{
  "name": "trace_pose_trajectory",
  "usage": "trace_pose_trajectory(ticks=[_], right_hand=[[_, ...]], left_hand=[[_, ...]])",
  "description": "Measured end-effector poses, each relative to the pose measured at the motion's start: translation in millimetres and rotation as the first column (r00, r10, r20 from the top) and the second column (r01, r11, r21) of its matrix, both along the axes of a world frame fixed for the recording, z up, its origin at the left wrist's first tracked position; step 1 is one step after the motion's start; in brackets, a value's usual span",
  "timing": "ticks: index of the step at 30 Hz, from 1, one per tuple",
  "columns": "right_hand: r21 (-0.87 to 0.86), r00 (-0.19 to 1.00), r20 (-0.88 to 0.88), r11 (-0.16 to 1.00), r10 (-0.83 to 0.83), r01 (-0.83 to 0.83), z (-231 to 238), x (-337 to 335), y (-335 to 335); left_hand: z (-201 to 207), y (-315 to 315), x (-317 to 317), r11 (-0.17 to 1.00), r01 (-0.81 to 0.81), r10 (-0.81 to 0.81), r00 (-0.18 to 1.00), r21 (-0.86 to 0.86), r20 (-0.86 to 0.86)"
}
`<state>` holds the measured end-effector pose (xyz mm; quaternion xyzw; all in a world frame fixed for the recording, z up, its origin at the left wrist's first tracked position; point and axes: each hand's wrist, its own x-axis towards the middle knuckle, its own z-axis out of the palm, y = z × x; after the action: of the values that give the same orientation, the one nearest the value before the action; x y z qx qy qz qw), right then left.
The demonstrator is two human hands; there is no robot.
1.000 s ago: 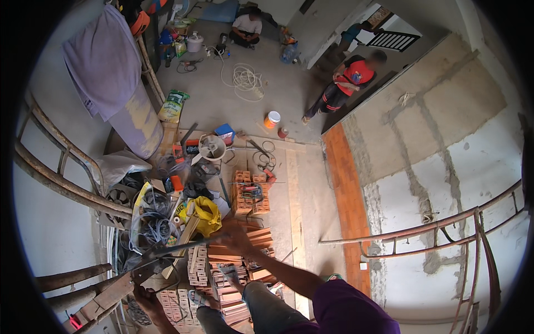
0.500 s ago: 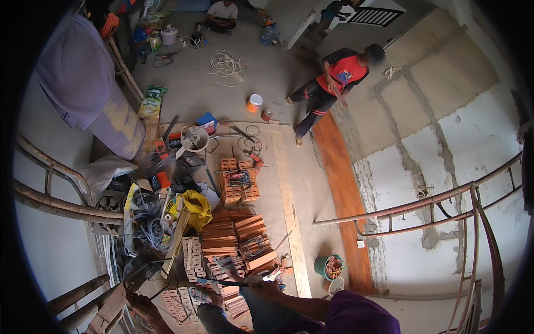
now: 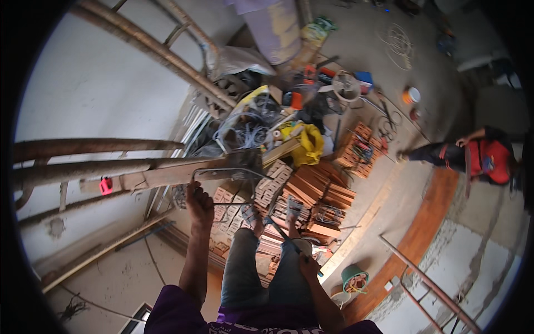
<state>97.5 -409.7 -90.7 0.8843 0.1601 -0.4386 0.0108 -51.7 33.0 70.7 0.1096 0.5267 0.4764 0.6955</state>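
From where I stand, the thin grey bent-metal frame point(image 3: 233, 204), hacksaw-like in outline, hangs out over the bricks, its near end in the left hand point(image 3: 199, 202). Those fingers are curled firmly round it, I'd say at the end because that leaves the open part clear of the wrist. The right hand point(image 3: 308, 268) is closed around a long, dark, narrow bar point(image 3: 288, 239) close to its lower end, letting the rest slant up past the right knee; whether bar and knee touch, I can't tell.

Just beyond the frame lies a brown wooden plank point(image 3: 161, 173) along the rusty scaffold pipes point(image 3: 94, 146), presumably laid there as a makeshift ledge; a small pink-red object point(image 3: 105, 186) is at its left part. Sandalled feet stand among the stacked terracotta slabs point(image 3: 305, 188), which seem to serve as footing. Farther off, a crumpled yellow bag point(image 3: 309, 146) sits against the clutter, and a green tub point(image 3: 351, 274) holds broken pieces, likely to keep them together.
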Motion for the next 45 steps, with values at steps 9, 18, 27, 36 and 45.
trace_pose_trajectory(ticks=[9,18,27,36,45], right_hand=[[-0.039,0.999,-0.038,0.999,0.005,-0.006,3.5,40.5,-8.1],[0.132,0.999,-0.004,0.99,0.051,-0.05,10.8,68.0,24.6],[0.451,0.995,0.099,0.892,-0.033,-0.015,43.3,155.3,80.9],[0.614,0.766,0.567,0.464,0.303,-0.638,136.7,300.0,258.3],[0.4,0.251,0.697,-0.074,0.672,-0.913,202.4,326.7,476.5]], left_hand=[[-15.6,-35.1,-5.7,0.989,-0.139,0.145,0.983,-0.057,0.114],[-12.0,-65.5,37.8,0.922,-0.361,0.38,0.913,-0.14,0.15],[-50.6,-81.5,39.8,0.916,-0.361,0.386,0.912,-0.177,0.136],[-54.6,-49.1,-6.5,0.982,0.18,-0.169,0.974,0.062,-0.151],[-77.1,-57.1,-12.8,0.99,0.131,-0.136,0.981,0.043,0.137]])
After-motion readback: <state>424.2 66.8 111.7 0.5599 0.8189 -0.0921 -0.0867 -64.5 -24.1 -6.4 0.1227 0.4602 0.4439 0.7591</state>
